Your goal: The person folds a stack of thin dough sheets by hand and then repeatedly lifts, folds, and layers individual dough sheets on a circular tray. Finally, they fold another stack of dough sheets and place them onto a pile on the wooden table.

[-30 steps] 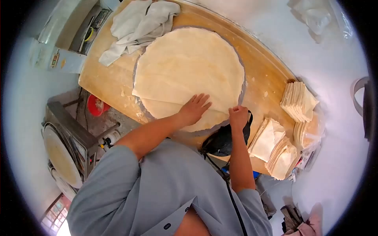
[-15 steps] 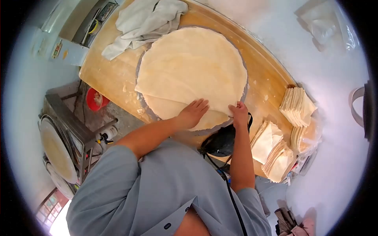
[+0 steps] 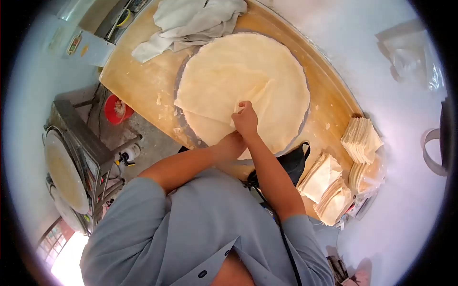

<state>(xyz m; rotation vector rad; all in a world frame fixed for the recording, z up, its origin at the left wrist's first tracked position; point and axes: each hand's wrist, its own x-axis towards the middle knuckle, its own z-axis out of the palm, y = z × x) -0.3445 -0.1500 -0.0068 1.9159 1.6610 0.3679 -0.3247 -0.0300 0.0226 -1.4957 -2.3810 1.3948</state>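
A wide stack of thin round dough sheets (image 3: pixel 214 71) lies on a grey round board (image 3: pixel 305 121) on the wooden table. My right hand (image 3: pixel 245 117) is closed in a pinch on the top dough sheet near the middle of the stack, and the sheet rises in creases from its fingers. Just below it, my left hand (image 3: pixel 230 145) rests at the near edge of the sheets. My right wrist crosses over the left hand and hides its fingers.
Folded stacks of sheets (image 3: pixel 361 140) stand at the right of the wooden table (image 3: pixel 138 90), near a black bag (image 3: pixel 293 164). A grey cloth (image 3: pixel 195 21) lies at the back. On the floor at left is a red bucket (image 3: pixel 110 114) beside a metal stand (image 3: pixel 78 126).
My right hand has moved left and away from me, from the near right edge to the middle, drawing the top sheet's edge over. My left hand stays near the front edge. The view has shifted slightly.
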